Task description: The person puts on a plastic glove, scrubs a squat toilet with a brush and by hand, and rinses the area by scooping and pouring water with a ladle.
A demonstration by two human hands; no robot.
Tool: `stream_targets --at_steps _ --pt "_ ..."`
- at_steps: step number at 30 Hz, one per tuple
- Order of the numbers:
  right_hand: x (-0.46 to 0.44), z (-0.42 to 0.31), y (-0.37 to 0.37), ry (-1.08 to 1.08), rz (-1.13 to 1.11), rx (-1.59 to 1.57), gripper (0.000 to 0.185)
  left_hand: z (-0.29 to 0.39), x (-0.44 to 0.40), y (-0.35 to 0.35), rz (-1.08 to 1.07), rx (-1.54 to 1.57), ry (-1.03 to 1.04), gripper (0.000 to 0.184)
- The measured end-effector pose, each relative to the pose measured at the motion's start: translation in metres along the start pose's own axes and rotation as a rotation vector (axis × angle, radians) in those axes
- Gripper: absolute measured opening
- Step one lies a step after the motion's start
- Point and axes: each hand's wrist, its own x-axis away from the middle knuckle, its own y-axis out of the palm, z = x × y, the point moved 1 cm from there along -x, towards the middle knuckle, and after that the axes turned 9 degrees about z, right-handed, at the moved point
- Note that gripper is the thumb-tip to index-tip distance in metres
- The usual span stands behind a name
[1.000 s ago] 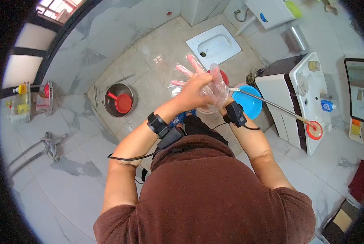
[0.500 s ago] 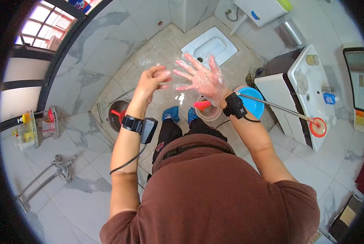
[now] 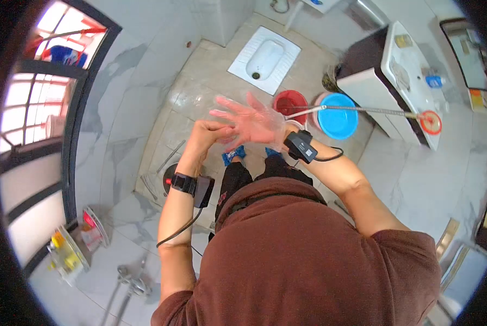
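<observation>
A clear disposable plastic glove (image 3: 273,126) covers my right hand (image 3: 249,122), whose fingers are spread and open. My left hand (image 3: 204,135) is bare, its thumb and fingers closed in a pinch on the glove at the finger side of the right hand. The thin film is see-through, so its exact edge at the pinch is hard to make out. Both wrists carry black strapped devices, the left one (image 3: 191,186) and the right one (image 3: 301,146), with cables running along the forearms.
A squat toilet (image 3: 263,61) is set in the tiled floor ahead. Right of it stand a red bucket (image 3: 290,99), a blue basin (image 3: 337,116) and a white washbasin cabinet (image 3: 412,81). A long-handled plunger (image 3: 430,122) extends across. Shower fittings (image 3: 134,282) are at lower left.
My left hand has come over to the gloved right hand and now pinches the glove; before, the two were apart. The camera view has turned, and the red bucket has come into sight.
</observation>
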Motion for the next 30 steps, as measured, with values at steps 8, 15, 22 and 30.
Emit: stream_targets --at_steps 8,15,22,30 --pt "-0.019 0.028 0.001 -0.119 0.022 -0.203 0.067 -0.001 -0.023 -0.028 -0.364 -0.108 -0.016 0.018" --pt "-0.024 0.011 -0.025 -0.498 0.354 -0.176 0.058 -0.013 -0.062 -0.036 -0.144 0.432 -0.262 0.029" --pt "-0.051 -0.01 -0.036 -0.722 0.581 -0.023 0.05 -0.018 -0.08 0.043 -0.231 0.846 -0.474 0.031" --pt "-0.035 -0.088 -0.075 -0.844 0.728 -0.054 0.036 0.02 -0.113 0.113 -0.273 0.992 -0.575 0.038"
